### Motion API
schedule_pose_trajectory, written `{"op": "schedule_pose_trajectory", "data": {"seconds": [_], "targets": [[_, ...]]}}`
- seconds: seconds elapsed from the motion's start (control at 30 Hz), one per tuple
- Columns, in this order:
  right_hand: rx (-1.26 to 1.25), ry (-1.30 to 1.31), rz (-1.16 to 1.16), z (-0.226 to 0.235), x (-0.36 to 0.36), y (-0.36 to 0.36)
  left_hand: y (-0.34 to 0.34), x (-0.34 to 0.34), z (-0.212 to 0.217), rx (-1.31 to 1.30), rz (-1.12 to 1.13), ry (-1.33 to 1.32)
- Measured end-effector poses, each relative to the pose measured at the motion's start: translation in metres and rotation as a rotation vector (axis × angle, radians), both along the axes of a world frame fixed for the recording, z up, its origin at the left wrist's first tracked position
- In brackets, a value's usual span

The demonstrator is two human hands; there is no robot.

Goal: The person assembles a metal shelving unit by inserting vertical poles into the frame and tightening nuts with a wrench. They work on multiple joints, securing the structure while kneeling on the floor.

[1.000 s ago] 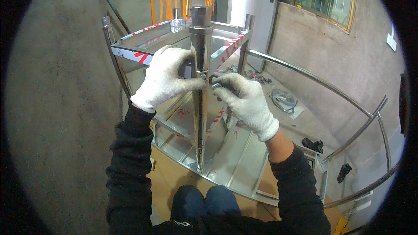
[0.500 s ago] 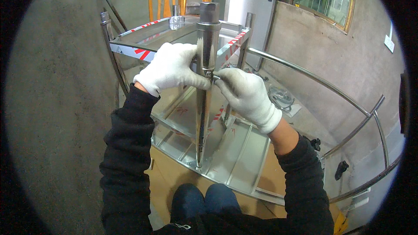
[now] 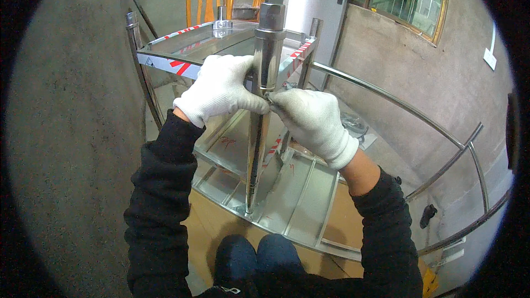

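Observation:
A shiny steel post (image 3: pixel 264 66) stands upright in front of me, its foot on a lower metal stair tread (image 3: pixel 287 198). My left hand (image 3: pixel 221 89), in a white glove, is wrapped around the post just below its thicker top sleeve. My right hand (image 3: pixel 312 121), also gloved, pinches a small fitting against the post's right side at the same height; the fitting is mostly hidden by the fingers. Both forearms wear black sleeves.
An upper steel tread (image 3: pixel 187 49) with red-and-white striped film lies behind the post. A curved steel handrail (image 3: pixel 397 105) sweeps to the right. Rough concrete wall fills the left. Orange wooden chairs (image 3: pixel 208 0) stand at the back. My knees (image 3: pixel 259 254) are below.
The view has shifted closer to the post. Both hands stay clasped at the same spot on it, the right hand's fingers now tighter against the post.

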State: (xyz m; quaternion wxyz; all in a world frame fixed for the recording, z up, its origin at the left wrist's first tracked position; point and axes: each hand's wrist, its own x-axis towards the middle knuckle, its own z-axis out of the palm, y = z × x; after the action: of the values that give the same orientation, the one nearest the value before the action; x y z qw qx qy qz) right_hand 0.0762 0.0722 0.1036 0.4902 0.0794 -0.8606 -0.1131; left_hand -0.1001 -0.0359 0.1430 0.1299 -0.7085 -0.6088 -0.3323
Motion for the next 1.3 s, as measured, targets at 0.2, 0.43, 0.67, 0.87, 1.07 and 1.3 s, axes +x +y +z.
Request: {"op": "schedule_pose_trajectory", "data": {"seconds": [0.2, 0.43, 0.67, 0.87, 1.07, 1.3], "targets": [[0.058, -0.043, 0.000, 0.009, 0.000, 0.000, -0.002, 0.000, 0.000, -0.013, -0.011, -0.028], [0.148, -0.111, -0.149, 0.013, 0.003, -0.006, 0.000, 0.000, 0.001, -0.001, -0.006, -0.007], [0.333, -0.294, -0.268, 0.038, 0.005, -0.026, 0.003, -0.007, -0.005, 0.063, -0.023, 0.012], [0.362, -0.317, -0.276, 0.028, 0.003, -0.021, 0.001, 0.000, 0.001, -0.011, 0.006, 0.025], [0.364, -0.360, -0.461, 0.056, -0.002, -0.002, -0.006, 0.001, 0.004, -0.087, 0.005, -0.060], [-0.100, -0.215, -0.118, 0.014, 0.016, 0.022, -0.002, 0.002, 0.002, -0.017, -0.023, -0.028]]}}
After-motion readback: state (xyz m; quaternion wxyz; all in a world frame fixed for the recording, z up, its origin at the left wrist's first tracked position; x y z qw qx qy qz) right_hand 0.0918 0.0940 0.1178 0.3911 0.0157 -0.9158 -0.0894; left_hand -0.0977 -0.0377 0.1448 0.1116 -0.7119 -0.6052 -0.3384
